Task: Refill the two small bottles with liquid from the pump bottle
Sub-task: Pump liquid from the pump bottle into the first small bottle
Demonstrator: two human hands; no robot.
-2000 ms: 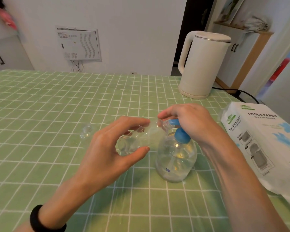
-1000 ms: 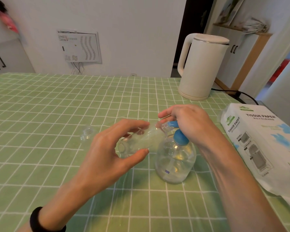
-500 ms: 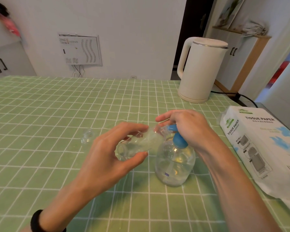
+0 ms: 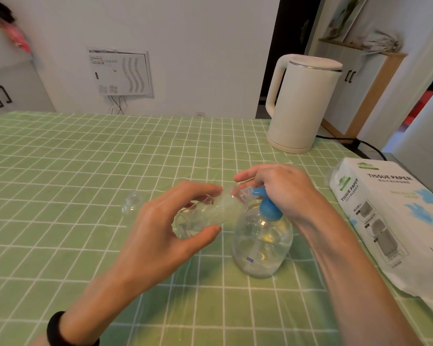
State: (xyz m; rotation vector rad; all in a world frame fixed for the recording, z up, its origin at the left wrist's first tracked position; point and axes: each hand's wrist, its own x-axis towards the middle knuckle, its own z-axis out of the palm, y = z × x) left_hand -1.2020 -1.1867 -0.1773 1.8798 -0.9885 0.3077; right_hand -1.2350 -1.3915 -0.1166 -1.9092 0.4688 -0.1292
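Observation:
A clear round pump bottle (image 4: 261, 248) with a blue pump head (image 4: 269, 208) stands on the green checked tablecloth (image 4: 73, 158), holding some clear liquid. My right hand (image 4: 283, 188) covers the pump head from above. My left hand (image 4: 160, 226) holds a small clear bottle (image 4: 210, 213) tilted almost on its side, its open mouth up against the blue nozzle. A small clear cap or second bottle (image 4: 131, 202) lies on the cloth to the left; I cannot tell which.
A cream electric kettle (image 4: 301, 103) stands at the back right with its black cord trailing off the table. A white tissue paper pack (image 4: 395, 221) lies along the right edge. A wall and cabinets rise behind the table.
The hands and bottles keep nearly the same pose throughout. The camera has tilted up slightly, so everything sits a little lower in view.

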